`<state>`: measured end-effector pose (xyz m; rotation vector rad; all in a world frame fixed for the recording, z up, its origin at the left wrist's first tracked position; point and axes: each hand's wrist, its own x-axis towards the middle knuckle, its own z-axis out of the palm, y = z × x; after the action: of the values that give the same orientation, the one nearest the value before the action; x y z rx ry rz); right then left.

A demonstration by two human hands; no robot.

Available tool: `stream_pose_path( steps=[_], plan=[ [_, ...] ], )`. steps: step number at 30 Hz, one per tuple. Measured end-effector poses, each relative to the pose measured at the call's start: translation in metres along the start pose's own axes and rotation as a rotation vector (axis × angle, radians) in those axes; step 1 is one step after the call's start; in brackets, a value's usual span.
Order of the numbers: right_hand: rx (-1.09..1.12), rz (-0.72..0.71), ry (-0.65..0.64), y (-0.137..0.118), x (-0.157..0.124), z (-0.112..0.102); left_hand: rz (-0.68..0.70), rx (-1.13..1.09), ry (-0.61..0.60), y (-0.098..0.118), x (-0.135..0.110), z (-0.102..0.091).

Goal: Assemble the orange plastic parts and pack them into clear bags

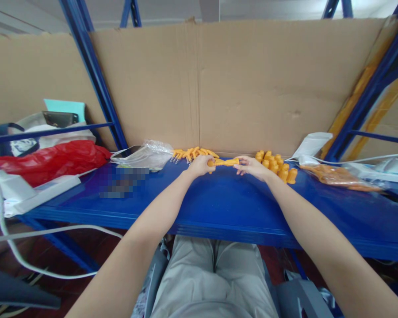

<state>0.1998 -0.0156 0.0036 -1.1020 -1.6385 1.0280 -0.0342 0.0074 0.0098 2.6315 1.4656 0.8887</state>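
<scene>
Both my hands meet over the middle of a blue metal shelf (219, 207). My left hand (200, 166) is closed round one end of a small orange plastic part (224, 162). My right hand (252, 167) pinches the other end of the same part. Behind my left hand lies a heap of thin orange pieces with metal tips (193, 153). Just right of my right hand stands a cluster of short orange caps (277, 164).
A cardboard sheet (239, 84) backs the shelf. A phone in a clear bag (142, 154) lies left of centre, with a red bag (49, 161) and white items beyond it. A bag of orange parts (338, 176) and white packets sit at the right. Blue uprights (93, 75) flank the bay.
</scene>
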Motion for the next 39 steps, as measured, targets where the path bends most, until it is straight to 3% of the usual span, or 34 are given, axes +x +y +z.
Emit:
stream_pose_path(
  steps=[11, 14, 18, 20, 23, 27, 35, 39],
  plan=[
    [-0.061, -0.017, -0.016, 0.006, 0.005, -0.005, -0.011, 0.010, -0.002, 0.004, -0.001, -0.002],
    [-0.313, -0.190, 0.070, 0.006, 0.007, -0.002, -0.015, 0.012, -0.018, 0.003, -0.001, -0.001],
    [-0.895, -0.524, 0.116, -0.001, 0.006, 0.008, -0.001, 0.019, -0.016, 0.002, -0.001, -0.001],
    [-1.130, -0.594, 0.089, -0.005, 0.005, 0.013, 0.005, 0.036, -0.013, 0.002, -0.002, -0.002],
    [-1.313, -0.655, 0.047, -0.008, 0.004, 0.017, 0.004, 0.056, -0.028, 0.005, -0.004, -0.004],
    [-1.326, -0.663, 0.035, -0.008, 0.003, 0.015, -0.007, 0.084, -0.048, 0.011, -0.005, -0.008],
    [-1.133, -0.473, -0.013, -0.015, 0.003, 0.010, 0.057, 0.135, -0.016, 0.017, -0.006, -0.012],
    [-1.165, -0.464, 0.004, -0.014, 0.003, 0.011, 0.040, 0.115, 0.002, 0.013, -0.005, -0.009]
  ],
)
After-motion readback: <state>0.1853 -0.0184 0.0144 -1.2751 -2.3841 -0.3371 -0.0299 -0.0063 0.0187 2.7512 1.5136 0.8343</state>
